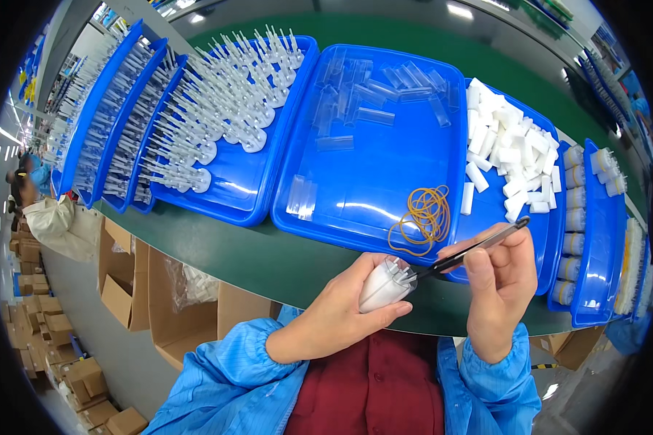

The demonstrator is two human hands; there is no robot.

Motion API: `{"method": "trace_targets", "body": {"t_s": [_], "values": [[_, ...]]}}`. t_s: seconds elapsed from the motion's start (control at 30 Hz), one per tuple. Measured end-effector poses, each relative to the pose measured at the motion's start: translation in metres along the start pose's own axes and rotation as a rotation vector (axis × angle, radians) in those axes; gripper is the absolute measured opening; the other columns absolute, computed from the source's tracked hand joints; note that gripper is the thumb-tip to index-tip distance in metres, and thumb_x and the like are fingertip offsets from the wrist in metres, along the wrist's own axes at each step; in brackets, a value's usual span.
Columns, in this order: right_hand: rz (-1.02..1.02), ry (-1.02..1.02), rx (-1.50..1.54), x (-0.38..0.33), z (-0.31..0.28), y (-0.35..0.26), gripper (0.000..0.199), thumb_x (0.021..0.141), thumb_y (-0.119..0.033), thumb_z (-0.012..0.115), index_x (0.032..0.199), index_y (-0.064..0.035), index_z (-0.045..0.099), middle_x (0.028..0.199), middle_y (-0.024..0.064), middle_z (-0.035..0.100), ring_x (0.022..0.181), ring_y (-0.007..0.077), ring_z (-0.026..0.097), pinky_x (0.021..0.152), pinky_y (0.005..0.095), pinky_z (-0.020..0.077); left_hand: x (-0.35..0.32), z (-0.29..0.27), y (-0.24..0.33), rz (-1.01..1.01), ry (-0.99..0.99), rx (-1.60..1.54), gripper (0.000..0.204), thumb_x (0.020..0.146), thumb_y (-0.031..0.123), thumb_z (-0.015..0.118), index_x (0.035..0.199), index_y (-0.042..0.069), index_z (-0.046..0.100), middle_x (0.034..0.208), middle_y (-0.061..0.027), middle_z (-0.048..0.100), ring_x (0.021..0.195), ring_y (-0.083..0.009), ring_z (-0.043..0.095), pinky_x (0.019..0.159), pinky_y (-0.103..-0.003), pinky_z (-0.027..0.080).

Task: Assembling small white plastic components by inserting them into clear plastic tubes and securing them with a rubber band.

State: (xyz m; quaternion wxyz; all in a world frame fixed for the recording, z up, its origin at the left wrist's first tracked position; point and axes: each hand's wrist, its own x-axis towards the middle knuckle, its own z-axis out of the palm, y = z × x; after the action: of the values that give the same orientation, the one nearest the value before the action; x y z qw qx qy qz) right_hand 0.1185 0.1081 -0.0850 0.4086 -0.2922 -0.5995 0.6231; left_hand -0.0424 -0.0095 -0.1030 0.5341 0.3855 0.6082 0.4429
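My left hand (334,308) is wrapped round a bundle of clear tubes with white filling (382,288), its open end turned to the right. In my right hand (502,286) is a pair of black tweezers (482,245), pinched between thumb and fingers. The tweezers' tip meets the bundle's open end; whether it grips anything there I cannot tell. Just beyond my hands, a blue tray (384,170) holds loose clear tubes (376,117) and a heap of tan rubber bands (424,217). White cylindrical plugs (515,145) are piled in the tray to its right.
At left, a blue tray (232,190) carries many white-stemmed pieces with round clear bases (218,109), beside more stacked trays (101,109). Banded bundles (573,221) fill trays at the far right. Cardboard boxes (185,312) stand below the green table edge. Another person (47,210) is at far left.
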Motion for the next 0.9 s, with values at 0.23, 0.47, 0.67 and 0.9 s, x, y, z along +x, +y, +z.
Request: {"method": "trace_targets", "body": {"t_s": [0.23, 0.47, 0.67, 0.9], "values": [[0.115, -0.020, 0.110, 0.001, 0.008, -0.001, 0.021, 0.096, -0.002, 0.063, 0.106, 0.0022, 0.045, 0.096, 0.0199, 0.071, 0.085, 0.0198, 0.070, 0.075, 0.0314, 0.0582, 0.001, 0.000, -0.007, 0.053, -0.007, 0.046, 0.053, 0.088, 0.019, 0.078, 0.130, 0.001, 0.050, 0.110, -0.0092, 0.063, 0.099, -0.0158, 0.061, 0.087, -0.032, 0.050], [-0.380, -0.122, -0.391, -0.009, 0.004, 0.006, 0.030, 0.087, 0.007, 0.070, 0.101, 0.0026, 0.044, 0.093, 0.0208, 0.073, 0.083, 0.0179, 0.070, 0.073, 0.0303, 0.0552, 0.000, 0.001, -0.009, 0.080, 0.036, 0.069, 0.053, 0.087, 0.019, 0.078, 0.129, 0.002, 0.051, 0.110, -0.0095, 0.063, 0.099, -0.0161, 0.061, 0.086, -0.032, 0.050], [0.058, -0.033, 0.028, 0.001, 0.011, 0.001, 0.021, 0.096, 0.001, 0.062, 0.106, 0.0051, 0.045, 0.093, 0.0199, 0.071, 0.085, 0.0225, 0.071, 0.076, 0.0312, 0.0582, -0.001, -0.001, -0.004, 0.053, 0.019, 0.064, 0.053, 0.087, 0.018, 0.078, 0.129, 0.002, 0.051, 0.110, -0.0090, 0.063, 0.099, -0.0149, 0.061, 0.086, -0.031, 0.050], [-0.364, 0.134, -0.202, -0.006, 0.004, 0.011, 0.019, 0.091, 0.007, 0.065, 0.102, 0.0034, 0.050, 0.095, 0.0200, 0.069, 0.085, 0.0247, 0.071, 0.078, 0.0337, 0.0565, 0.000, -0.005, -0.008, -0.047, -0.073, -0.241, 0.051, 0.088, 0.017, 0.075, 0.130, 0.000, 0.051, 0.106, -0.0076, 0.062, 0.096, -0.0153, 0.061, 0.083, -0.031, 0.051]]}}
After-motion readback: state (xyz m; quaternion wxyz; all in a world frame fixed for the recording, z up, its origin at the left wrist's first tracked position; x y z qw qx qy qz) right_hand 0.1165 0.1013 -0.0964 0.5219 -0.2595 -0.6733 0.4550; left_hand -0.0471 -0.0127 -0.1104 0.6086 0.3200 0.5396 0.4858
